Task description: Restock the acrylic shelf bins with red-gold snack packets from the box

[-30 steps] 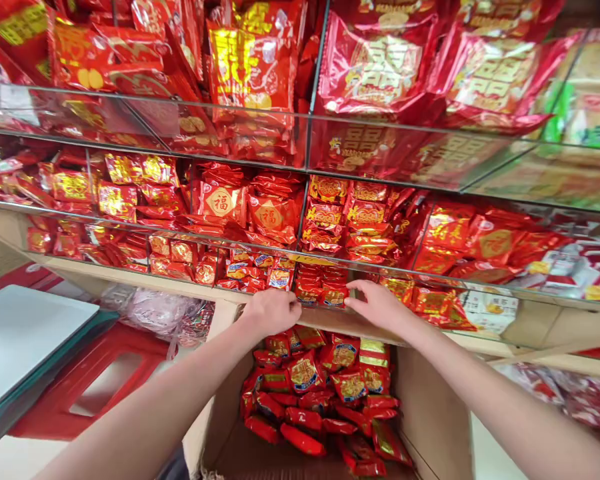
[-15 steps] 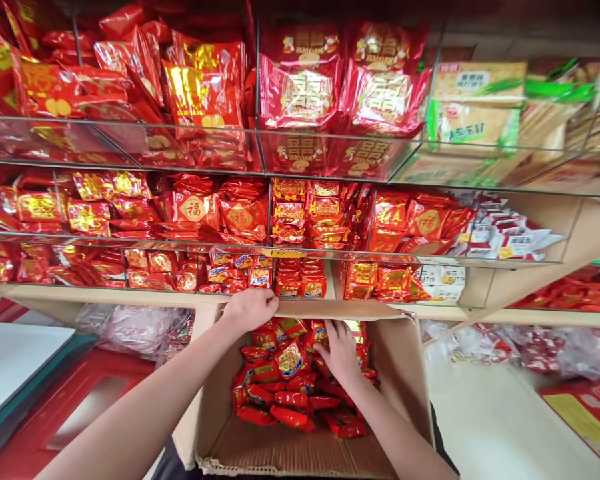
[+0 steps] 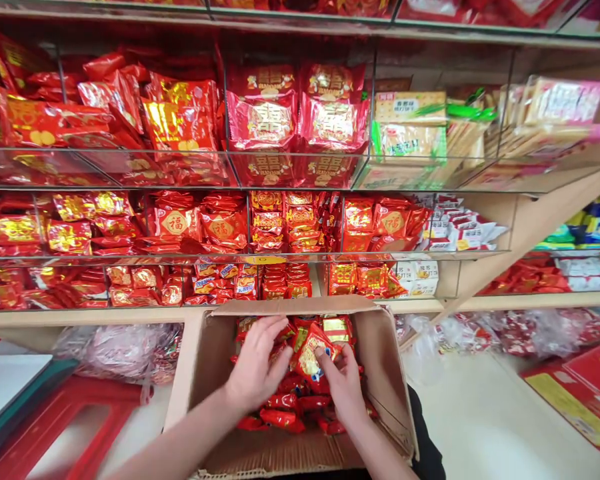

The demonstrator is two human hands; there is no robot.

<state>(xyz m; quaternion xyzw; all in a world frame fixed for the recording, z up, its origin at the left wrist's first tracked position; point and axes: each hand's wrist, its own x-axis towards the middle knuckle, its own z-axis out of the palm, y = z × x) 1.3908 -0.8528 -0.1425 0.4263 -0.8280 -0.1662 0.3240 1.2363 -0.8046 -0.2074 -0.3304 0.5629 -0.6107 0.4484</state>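
Observation:
An open cardboard box (image 3: 386,373) stands in front of me, with several red snack packets (image 3: 283,419) lying loose in it. My right hand (image 3: 344,383) is closed on one red-and-gold snack packet (image 3: 310,357), thumb on top, raised slightly above the others. To the left, my left hand (image 3: 260,360) hovers over the pile with its fingers apart and nothing in it. Its fingertips come close to the held packet without visibly gripping it.
Shelves with clear dividers (image 3: 235,167) rise behind the box, filled with red snack packets and pale cracker packs (image 3: 410,127). Plastic bags of goods (image 3: 125,353) lie under the shelf. A red stool (image 3: 75,427) is at left, a red carton (image 3: 580,393) at right.
My left hand has left the box's back edge and moved down over the packets. My right hand has picked up one packet. The view has shifted, showing more shelving above and right.

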